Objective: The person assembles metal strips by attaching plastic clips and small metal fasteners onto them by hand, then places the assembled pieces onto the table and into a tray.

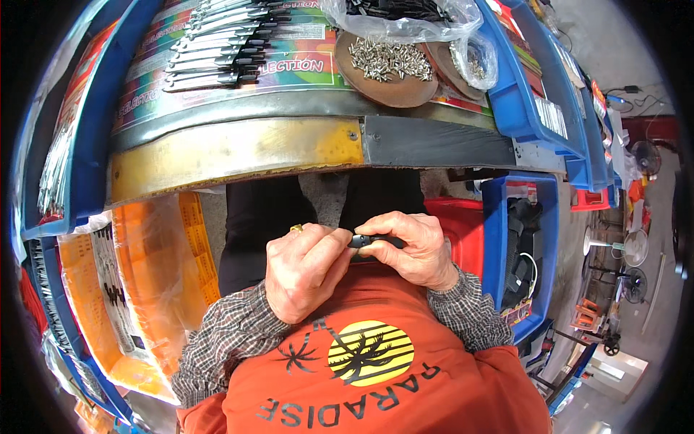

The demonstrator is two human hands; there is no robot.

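In front of my waist, my right hand (408, 249) pinches a small dark plastic piece (359, 241) between thumb and fingers. My left hand (307, 264), a ring on one finger, is closed with its thumb and fingertips against the left end of the same piece. Whatever sits between the left fingertips is hidden. Beyond my hands, on the workbench, lies a row of slim silver metal pieces with black ends (217, 54). A brown round dish (387, 94) there holds a heap of small metal rivets or pins (390, 60).
The bench edge (238, 148) runs across ahead of my knees. A clear bag (426, 29) of black parts lies by the dish. Blue bins (535, 101) flank the bench. An orange crate (155, 253) stands left, a red stool-like object (463, 231) and blue crate (495, 217) right.
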